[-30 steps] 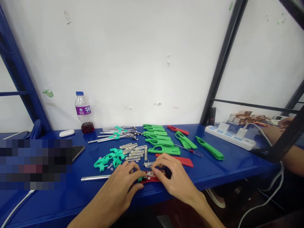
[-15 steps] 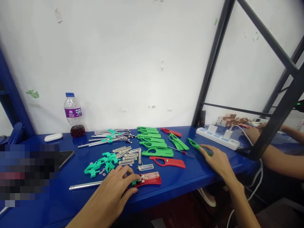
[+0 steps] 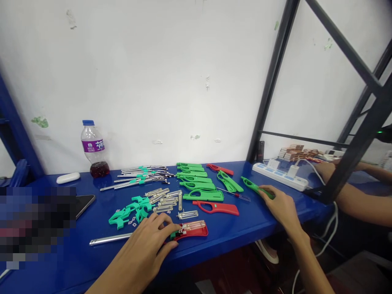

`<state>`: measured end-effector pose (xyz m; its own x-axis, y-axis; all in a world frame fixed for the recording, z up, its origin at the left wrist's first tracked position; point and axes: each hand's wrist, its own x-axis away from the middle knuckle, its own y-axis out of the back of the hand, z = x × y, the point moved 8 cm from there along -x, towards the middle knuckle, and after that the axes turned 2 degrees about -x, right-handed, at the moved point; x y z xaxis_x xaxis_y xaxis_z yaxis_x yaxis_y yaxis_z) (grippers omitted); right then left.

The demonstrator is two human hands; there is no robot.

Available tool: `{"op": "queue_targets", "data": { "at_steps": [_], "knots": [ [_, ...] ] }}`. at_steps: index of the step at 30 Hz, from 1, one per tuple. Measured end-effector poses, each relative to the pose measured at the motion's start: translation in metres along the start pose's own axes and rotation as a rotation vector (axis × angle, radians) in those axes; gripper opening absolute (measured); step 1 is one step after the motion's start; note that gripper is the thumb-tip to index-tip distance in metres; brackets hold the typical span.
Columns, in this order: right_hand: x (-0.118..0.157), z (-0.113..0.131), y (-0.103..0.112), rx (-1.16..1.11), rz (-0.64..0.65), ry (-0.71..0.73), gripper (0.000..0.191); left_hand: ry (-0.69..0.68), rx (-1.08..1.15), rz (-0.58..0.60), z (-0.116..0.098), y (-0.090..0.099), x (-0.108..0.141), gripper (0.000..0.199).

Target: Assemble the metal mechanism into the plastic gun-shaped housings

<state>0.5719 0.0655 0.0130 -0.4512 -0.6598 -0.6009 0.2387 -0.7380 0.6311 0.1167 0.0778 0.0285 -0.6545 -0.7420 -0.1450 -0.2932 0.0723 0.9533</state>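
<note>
My left hand (image 3: 153, 241) is closed on a red lighter shell (image 3: 199, 232) near the table's front edge. A clear fuel tank (image 3: 193, 225) lies in that shell, and a silver tube (image 3: 110, 239) runs out to the left of my hand. On the right, my right hand (image 3: 280, 204) grips the near end of a green shell (image 3: 251, 185). Between the hands lie a closed-looking red shell (image 3: 216, 208), a row of green shells (image 3: 203, 195) and a screwdriver with a clear handle (image 3: 241, 197). Loose clear tanks (image 3: 188, 214) and teal triggers (image 3: 119, 216) are near my left hand.
Metal rods (image 3: 128, 183) lie at the back. A bottle (image 3: 94, 151), a white case (image 3: 67, 178) and a phone (image 3: 84, 202) are at left. At right stand a power strip (image 3: 280, 176) and a dark metal post (image 3: 272, 85). Another person's arm (image 3: 358, 200) is beyond.
My right hand and the green shell have shifted very slightly, with its fingers drawn closer over the shell. My left hand stays in place. The view has tilted a little.
</note>
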Motion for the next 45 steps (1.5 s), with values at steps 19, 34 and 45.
{"op": "queue_targets", "data": {
  "at_steps": [19, 34, 45],
  "knots": [
    [0.075, 0.176, -0.019, -0.272, 0.654, 0.467, 0.02, 0.127, -0.07, -0.429, 0.067, 0.089, 0.048, 0.052],
    [0.066, 0.154, -0.019, -0.354, 0.648, 0.342, 0.02, 0.189, -0.056, -0.315, 0.068, 0.075, 0.044, 0.064],
    [0.117, 0.255, -0.01, -0.474, 0.763, 0.566, 0.005, 0.149, -0.102, -0.316, 0.055, 0.067, 0.045, 0.055]
  ]
}}
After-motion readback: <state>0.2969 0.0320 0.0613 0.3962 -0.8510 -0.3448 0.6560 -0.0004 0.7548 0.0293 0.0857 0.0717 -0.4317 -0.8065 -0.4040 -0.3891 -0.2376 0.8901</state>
